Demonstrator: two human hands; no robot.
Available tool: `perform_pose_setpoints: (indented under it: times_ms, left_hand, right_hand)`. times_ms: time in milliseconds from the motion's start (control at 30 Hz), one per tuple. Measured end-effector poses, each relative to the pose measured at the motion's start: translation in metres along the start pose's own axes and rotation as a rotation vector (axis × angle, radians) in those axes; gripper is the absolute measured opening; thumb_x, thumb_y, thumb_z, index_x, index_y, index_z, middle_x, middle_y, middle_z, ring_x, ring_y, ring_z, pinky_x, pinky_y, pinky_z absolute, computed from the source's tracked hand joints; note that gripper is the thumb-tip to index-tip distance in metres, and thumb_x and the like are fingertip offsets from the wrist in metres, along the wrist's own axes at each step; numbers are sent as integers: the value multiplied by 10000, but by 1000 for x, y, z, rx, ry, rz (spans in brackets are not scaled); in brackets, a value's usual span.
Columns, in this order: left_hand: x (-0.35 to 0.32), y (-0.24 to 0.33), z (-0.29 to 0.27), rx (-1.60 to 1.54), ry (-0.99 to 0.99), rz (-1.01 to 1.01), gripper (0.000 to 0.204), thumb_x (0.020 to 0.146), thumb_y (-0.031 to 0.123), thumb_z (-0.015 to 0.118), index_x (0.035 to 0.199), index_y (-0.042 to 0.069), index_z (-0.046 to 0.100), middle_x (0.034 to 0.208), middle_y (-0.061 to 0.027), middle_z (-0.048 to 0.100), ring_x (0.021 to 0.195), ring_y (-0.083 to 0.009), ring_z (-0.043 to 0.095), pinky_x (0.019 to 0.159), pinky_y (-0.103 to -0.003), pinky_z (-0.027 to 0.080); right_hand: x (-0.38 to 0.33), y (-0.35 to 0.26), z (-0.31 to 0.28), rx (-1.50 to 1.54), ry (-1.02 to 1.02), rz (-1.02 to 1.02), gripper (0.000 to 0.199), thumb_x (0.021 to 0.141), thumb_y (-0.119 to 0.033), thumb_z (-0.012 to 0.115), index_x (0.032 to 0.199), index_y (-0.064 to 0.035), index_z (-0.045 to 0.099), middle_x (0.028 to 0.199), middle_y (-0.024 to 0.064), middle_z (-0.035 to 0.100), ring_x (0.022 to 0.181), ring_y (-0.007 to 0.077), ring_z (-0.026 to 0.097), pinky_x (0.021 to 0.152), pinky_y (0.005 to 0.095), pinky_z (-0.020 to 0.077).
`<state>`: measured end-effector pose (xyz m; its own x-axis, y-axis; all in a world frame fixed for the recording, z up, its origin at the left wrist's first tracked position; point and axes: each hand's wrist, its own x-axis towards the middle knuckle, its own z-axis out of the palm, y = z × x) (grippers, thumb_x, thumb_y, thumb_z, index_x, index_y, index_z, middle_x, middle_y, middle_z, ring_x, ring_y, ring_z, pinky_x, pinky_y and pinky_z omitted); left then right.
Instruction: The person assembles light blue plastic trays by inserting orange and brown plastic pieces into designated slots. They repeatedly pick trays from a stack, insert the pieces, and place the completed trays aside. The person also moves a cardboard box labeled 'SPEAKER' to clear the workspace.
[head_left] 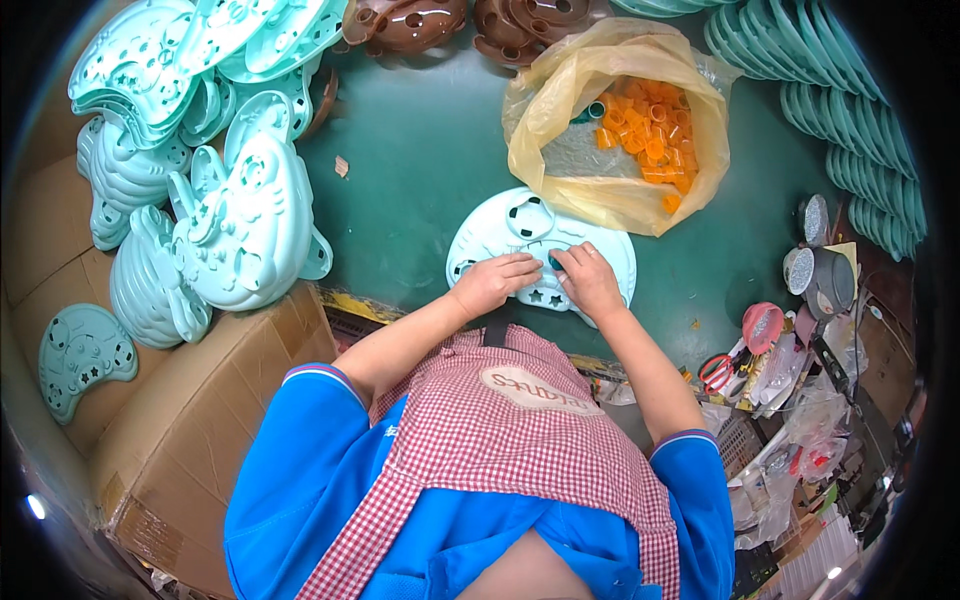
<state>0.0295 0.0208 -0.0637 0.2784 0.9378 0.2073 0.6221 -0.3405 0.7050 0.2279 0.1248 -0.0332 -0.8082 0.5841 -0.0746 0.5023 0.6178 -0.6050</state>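
Note:
On the green table in front of me lies a pale turquoise plastic shell (590,235), curved, with round, star-shaped and other cut-outs. My left hand (492,283) rests on its near left part, fingers stretched toward the middle. The fingers of my right hand (592,280) are bent together over the shell's middle, at a small dark green piece (555,260); the fingers partly cover it. Just beyond the shell stands an open yellowish plastic bag (560,190). Inside it are many small orange caps (650,130) and a little dark green part (597,109).
Stacked turquoise shells (245,225) fill the left side, above a cardboard box (200,440). More nested shells (800,40) stand at the far right. Brown shells (410,25) lie at the far edge. Red-handled scissors (716,372), round containers (830,280) and plastic bags crowd the right.

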Motion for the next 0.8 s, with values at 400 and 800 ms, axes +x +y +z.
perform_pose_setpoints:
  times_ms: [400,800]
  left_hand:
    - [212,-169,-231,822,378,-134,364,749,278,673,1086,140,659,1046,-88,650,865,-268,640,713,-428,517]
    - [63,-126,-137,610,293,-355,288,820,266,681,1082,148,657,1163,-20,642,1035,-245,610,840,-403,489]
  right_hand:
    - [-2,0,-4,-67,8,-39,356,716,-75,652,1071,-69,636,925,77,573,887,274,550,782,373,496]
    - [-53,-4,21,-61,118,362,336,817,-258,703,1047,-43,587,836,108,604,841,303,574,742,408,494]
